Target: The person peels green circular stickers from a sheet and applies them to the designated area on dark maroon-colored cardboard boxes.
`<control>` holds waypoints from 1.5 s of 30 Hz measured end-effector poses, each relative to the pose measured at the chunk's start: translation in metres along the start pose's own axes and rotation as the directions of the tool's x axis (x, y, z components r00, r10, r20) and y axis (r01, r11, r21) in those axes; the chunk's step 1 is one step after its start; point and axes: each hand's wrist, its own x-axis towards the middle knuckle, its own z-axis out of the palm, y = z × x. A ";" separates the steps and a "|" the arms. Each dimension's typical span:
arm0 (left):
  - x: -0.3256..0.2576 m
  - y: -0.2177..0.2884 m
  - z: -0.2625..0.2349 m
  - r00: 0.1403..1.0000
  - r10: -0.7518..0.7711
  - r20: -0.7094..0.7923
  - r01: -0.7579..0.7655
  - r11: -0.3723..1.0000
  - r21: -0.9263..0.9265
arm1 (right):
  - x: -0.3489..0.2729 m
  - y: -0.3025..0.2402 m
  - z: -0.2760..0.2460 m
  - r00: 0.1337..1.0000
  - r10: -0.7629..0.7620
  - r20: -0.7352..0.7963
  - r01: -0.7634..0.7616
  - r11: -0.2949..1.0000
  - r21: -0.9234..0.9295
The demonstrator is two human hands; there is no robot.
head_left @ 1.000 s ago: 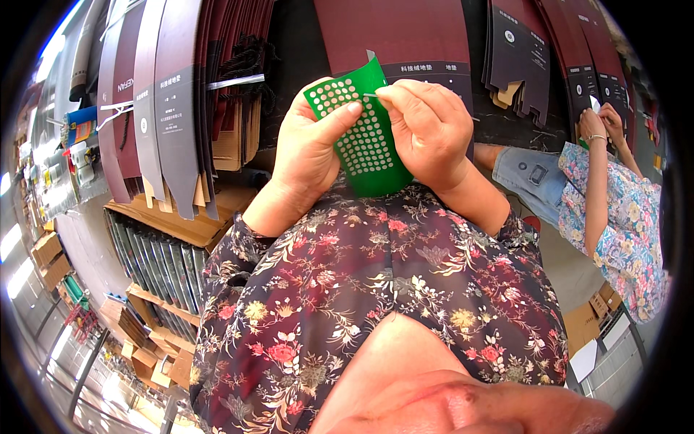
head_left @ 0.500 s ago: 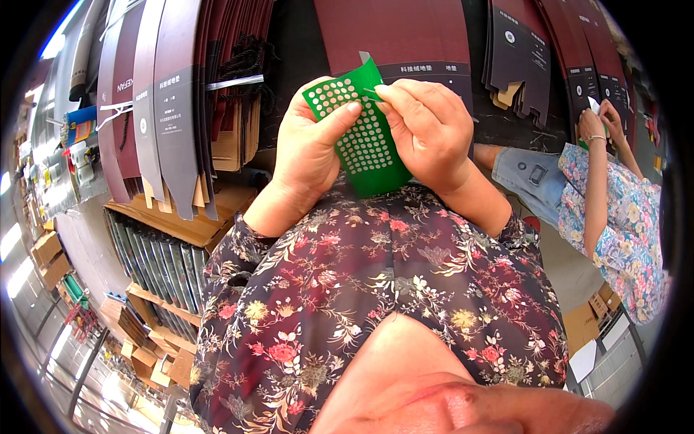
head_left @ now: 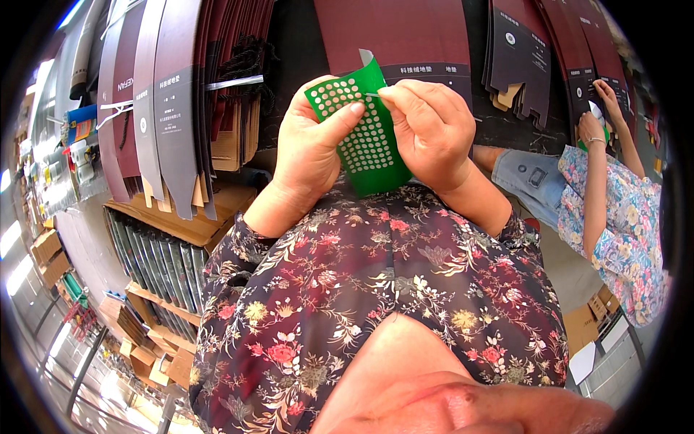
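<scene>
A green sheet (head_left: 370, 141) covered with rows of small pale round dots is held up in front of my chest. My left hand (head_left: 309, 148) grips its left side, thumb laid across the dotted face. My right hand (head_left: 426, 130) holds the right side and pinches a thin pale sliver at the sheet's upper edge between thumb and forefinger. The top corner of the sheet is curled back, showing a grey underside. The lower part of the sheet rests against my flowered dark blouse (head_left: 376, 289).
Dark maroon flat-folded paper bags (head_left: 405, 36) lie spread on the table ahead; more grey and maroon ones (head_left: 163, 101) hang over its left edge above brown cardboard stacks (head_left: 181, 224). A co-worker in a flowered top (head_left: 622, 217) works at the right, hands on the bags.
My right hand's pinch has shifted slightly along the sheet's upper edge. The left hand and the sheet stay almost where they were.
</scene>
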 end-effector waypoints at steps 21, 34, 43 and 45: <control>0.002 0.092 -0.048 0.967 -0.026 0.253 -0.031 0.975 0.218 | -0.027 0.053 -0.023 0.973 0.212 -0.094 -0.217 0.975 -0.048; 0.088 -0.013 -0.026 0.775 -0.410 0.480 -0.492 0.085 0.866 | -0.077 0.091 0.007 0.977 0.057 0.204 0.018 0.937 -0.349; 0.084 -0.026 -0.017 0.779 -0.368 0.508 -0.576 -0.100 0.811 | -0.081 0.091 0.011 0.970 0.046 0.240 0.043 0.936 -0.350; 0.085 -0.026 -0.015 0.775 -0.366 0.514 -0.585 -0.108 0.804 | -0.080 0.089 0.011 0.966 0.055 0.254 0.040 0.934 -0.354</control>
